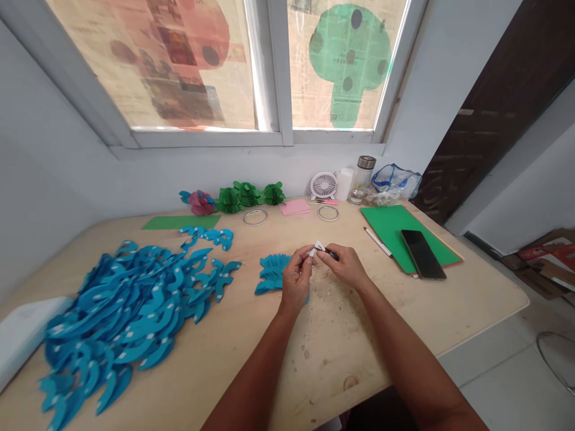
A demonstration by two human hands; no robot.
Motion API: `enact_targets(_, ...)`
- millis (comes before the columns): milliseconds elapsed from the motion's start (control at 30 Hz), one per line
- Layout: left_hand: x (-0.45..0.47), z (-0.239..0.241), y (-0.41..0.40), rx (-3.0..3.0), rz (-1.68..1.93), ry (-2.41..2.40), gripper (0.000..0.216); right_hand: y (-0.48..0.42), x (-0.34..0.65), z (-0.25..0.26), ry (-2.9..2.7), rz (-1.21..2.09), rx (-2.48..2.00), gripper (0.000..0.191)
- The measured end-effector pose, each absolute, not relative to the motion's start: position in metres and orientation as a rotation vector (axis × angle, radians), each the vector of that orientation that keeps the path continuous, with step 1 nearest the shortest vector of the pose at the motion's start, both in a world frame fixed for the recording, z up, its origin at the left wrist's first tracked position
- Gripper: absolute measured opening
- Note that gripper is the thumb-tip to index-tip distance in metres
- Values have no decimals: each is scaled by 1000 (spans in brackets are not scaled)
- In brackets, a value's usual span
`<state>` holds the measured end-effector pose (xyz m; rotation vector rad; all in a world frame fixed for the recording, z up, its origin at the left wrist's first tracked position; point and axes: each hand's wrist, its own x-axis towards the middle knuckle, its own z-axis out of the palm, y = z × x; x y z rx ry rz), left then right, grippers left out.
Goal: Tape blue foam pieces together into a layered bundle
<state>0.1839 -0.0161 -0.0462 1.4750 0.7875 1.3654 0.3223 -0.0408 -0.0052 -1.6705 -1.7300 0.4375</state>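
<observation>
In the middle of the table, my left hand pinches a small white piece between thumb and fingertips. My right hand is closed around a small dark tool, whose tip meets the white piece; its exact kind is too small to make out. Just left of and partly behind my left hand lies a pleated blue paper piece. Farther left spreads a large heap of curved blue paper pieces dotted with white squares, with a few strays above it.
Along the wall stand green paper decorations, a pink paper flower, a small fan and a glass bottle. Two tape rolls lie in front. On the right are green sheets, a pen and a phone.
</observation>
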Motion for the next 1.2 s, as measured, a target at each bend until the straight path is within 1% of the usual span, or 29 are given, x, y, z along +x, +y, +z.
enact_targets(133, 184, -45, -17, 1419, 1362, 805, 36, -41, 322, -5, -1728, 435, -1670, 40)
enact_targets(633, 183, -44, -16, 1466, 1372, 812, 28, -41, 324, -6, -1702, 445, -1669, 38)
enact_targets(1200, 184, -43, -17, 1468, 1358, 819, 28, -41, 322, -4, -1741, 444, -1673, 42)
